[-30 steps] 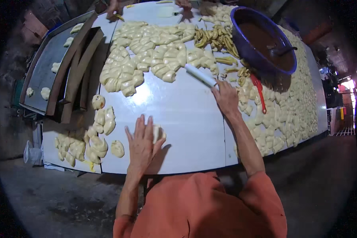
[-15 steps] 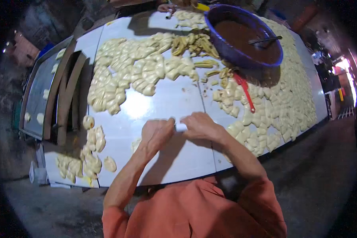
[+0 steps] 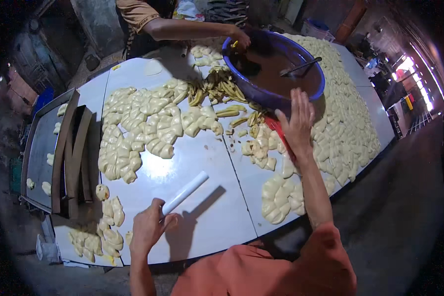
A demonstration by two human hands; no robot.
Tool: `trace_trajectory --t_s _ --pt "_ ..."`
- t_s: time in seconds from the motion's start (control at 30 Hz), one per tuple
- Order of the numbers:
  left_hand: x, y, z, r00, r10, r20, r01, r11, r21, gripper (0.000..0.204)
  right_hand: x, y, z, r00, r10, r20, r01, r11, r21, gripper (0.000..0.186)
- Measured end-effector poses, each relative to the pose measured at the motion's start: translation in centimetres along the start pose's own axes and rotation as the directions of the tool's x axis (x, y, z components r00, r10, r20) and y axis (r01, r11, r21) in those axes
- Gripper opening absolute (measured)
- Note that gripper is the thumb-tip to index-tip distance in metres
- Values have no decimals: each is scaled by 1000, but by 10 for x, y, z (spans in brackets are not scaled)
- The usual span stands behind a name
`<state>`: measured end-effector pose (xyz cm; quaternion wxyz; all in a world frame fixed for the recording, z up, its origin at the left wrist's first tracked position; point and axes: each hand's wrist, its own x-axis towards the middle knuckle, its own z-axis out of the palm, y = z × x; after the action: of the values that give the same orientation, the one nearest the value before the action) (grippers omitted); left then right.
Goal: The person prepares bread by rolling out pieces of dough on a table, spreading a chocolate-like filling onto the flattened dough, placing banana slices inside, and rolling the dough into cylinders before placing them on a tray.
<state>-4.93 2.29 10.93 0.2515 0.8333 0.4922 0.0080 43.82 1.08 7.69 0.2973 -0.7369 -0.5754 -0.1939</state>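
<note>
My left hand [image 3: 150, 224] grips one end of a smooth white rolling pin [image 3: 187, 191], raised at a slant above the white tabletop [image 3: 207, 217]. My right hand [image 3: 297, 123] reaches forward, fingers stretched out, beside the near wall of a purple tub [image 3: 264, 97] of brown liquid. Under and beside that hand lies a red flat-handled tool [image 3: 276, 129], partly covered, so I cannot tell whether the hand touches it. Around it are pale dough pieces [image 3: 281, 197], and cut yellow-brown banana-like strips [image 3: 222, 86] lie left of the tub.
Another person's arm [image 3: 197, 30] reaches into the tub, the hand at something yellow. A dark-handled utensil [image 3: 303, 66] rests in the liquid. More dough pieces [image 3: 138, 118] spread left, and others [image 3: 345, 108] cover the right side. Metal trays [image 3: 49, 148] stand along the left edge.
My hands have parted: the left now holds the rolling pin up on the left, the right has moved forward to the tub and opened. The other person's arm has come into the tub.
</note>
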Motion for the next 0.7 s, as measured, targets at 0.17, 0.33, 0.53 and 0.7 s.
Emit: trace_trajectory --t_s 0.17,0.33,0.53,0.7 --pt "-36 -18 8 990 -38 -137 38 999 -7 44 -6 -33 15 937 224 269 -45 838 -543 77" --pt "-55 -33 30 990 -33 -141 28 999 -31 36 -83 -159 -11 911 -244 333 49 864 502 67" --pt "-71 -49 45 992 -13 -126 9 999 -32 37 -140 -272 21 488 -760 429 428 637 642 57" --pt "-74 -68 65 987 -60 -148 58 998 -13 47 -148 -287 37 456 -731 507 350 671 654 56"
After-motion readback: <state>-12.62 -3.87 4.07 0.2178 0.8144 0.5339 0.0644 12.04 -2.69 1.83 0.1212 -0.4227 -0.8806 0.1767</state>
